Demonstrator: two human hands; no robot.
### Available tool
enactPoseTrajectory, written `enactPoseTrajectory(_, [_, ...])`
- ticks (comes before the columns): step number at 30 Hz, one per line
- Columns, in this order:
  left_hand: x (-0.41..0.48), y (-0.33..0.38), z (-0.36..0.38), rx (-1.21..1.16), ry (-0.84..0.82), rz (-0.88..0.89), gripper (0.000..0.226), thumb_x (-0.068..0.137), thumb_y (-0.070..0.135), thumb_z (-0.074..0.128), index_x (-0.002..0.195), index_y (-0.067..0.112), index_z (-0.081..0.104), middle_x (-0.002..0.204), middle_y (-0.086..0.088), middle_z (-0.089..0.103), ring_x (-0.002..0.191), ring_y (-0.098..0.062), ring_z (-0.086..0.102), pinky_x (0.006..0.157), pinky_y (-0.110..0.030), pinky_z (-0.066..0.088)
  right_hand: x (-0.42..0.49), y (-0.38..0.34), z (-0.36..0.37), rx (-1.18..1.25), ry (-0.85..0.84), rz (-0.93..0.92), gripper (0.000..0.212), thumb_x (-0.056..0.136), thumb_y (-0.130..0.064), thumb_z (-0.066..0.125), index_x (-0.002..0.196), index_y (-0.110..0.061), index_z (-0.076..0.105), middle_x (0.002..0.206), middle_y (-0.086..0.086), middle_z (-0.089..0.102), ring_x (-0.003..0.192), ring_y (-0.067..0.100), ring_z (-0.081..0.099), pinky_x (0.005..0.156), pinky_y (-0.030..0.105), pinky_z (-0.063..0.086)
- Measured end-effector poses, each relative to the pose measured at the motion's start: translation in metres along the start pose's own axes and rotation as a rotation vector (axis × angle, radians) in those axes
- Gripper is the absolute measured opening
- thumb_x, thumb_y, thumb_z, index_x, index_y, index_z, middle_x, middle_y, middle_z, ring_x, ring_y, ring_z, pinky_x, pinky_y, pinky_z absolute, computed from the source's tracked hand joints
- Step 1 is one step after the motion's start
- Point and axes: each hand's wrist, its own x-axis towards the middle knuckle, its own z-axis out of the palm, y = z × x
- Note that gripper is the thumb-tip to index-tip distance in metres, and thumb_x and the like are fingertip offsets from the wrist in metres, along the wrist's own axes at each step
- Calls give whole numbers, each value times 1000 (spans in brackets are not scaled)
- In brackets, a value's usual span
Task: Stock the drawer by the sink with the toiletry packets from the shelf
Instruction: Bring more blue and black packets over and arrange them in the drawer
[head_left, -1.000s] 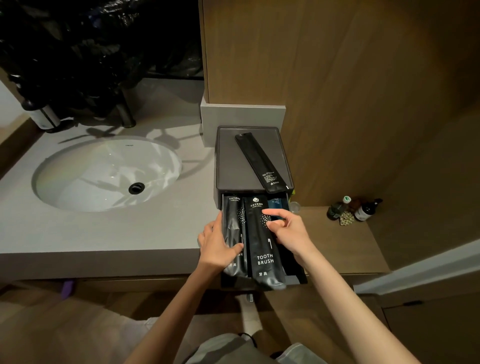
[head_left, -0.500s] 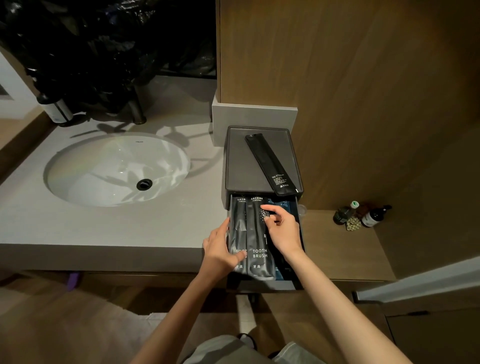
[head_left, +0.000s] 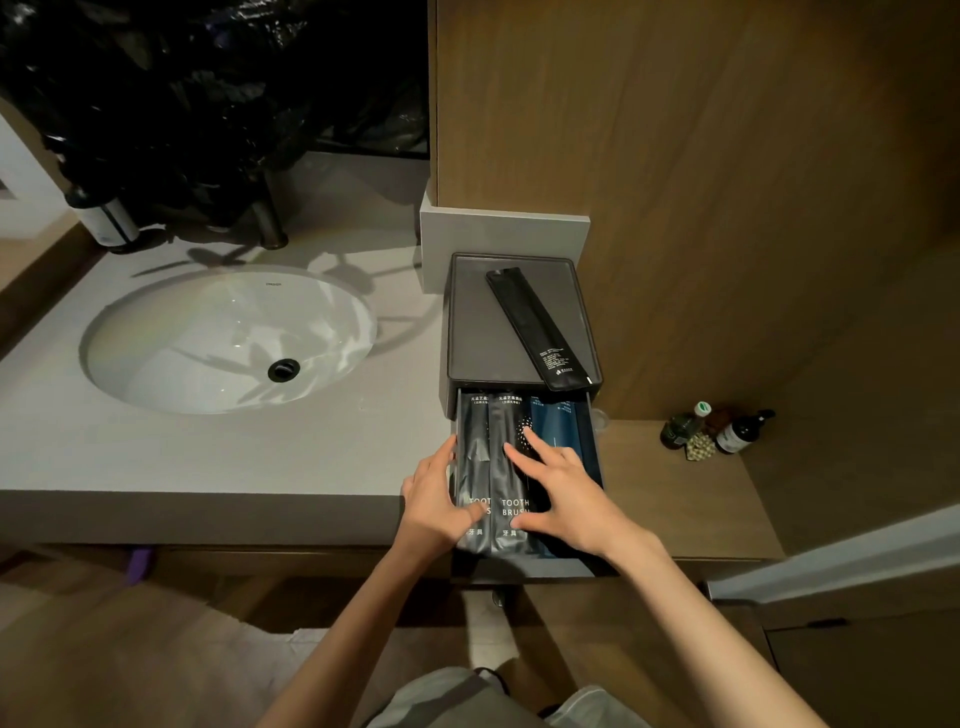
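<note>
Now both hands lie flat, gripping nothing. Under the right hand (head_left: 566, 493) and beside the left hand (head_left: 435, 501), two toothbrush packets (head_left: 503, 423) sit in the open drawer (head_left: 524, 569). A black packet (head_left: 540, 327) lies beyond them.

The scene is dim overall, with a warm tint. The brightest zones are the white oval sink basin (head_left: 228, 338) and the pale grey stone tabletop (head_left: 208, 457). Leaf-shaped shadows and small glare spots cross the basin. The brown wooden wall panel (head_left: 727, 156) carries a soft warm patch. The open dark grey drawer (head_left: 524, 569) lies in shade. Straight edges bow near the frame borders, and the upper left is near black.
</note>
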Motion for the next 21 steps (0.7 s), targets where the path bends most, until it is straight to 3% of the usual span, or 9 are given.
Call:
enactPoseTrajectory(3, [-1,1,0,0,0,15,90,75,22,75,149,28,24,136,-7,45,129,-28,36,111,-47,30,2,-3,-1,-130,-8,7,92,81,-46,69,153,-36,13,162,-10,-4,145,22,9,114,43,32])
enactPoseTrajectory(6, [-1,0,-1,12,0,24,88,77,22,75,149,26,25,139,-7,45,132,-27,36,111,-47,31,2,-5,-5,-186,-26,15,86,85,-48,64,152,-38,12,162,-10,-3,146,26,10,113,47,32])
enactPoseTrajectory(9, [-4,1,-2,22,36,76,82,81,23,73,149,24,27,141,-4,44,133,-23,37,112,-44,32,0,-7,-15,-145,5,12,72,91,-42,60,151,-38,21,162,-9,10,146,24,20,113,43,34])
enactPoseTrajectory(14, [-6,11,-4,323,207,401,58,91,37,56,145,28,36,144,6,41,131,-14,34,109,-33,29,3,-14,-46,-22,384,-91,38,94,-27,57,132,-31,55,138,-9,52,123,12,51,100,37,46])
enactPoseTrajectory(16, [-2,15,-4,485,154,461,56,93,47,46,145,31,35,149,9,38,138,-13,28,112,-33,20,11,-13,-59,-19,503,-101,34,94,-24,56,128,-27,58,132,-7,56,122,14,50,98,37,46])
enactPoseTrajectory(18, [3,18,-1,624,87,480,60,93,56,37,148,34,28,156,11,27,146,-14,15,117,-41,3,23,-8,-71,-44,541,-84,38,93,-25,57,131,-26,54,137,-4,52,127,17,44,101,37,43])
enactPoseTrajectory(21, [12,20,3,735,-12,505,64,92,64,27,150,39,17,160,11,13,149,-13,-2,116,-55,-13,41,1,-80,-78,432,-27,56,91,-29,62,143,-27,42,154,0,32,141,21,27,109,43,37])
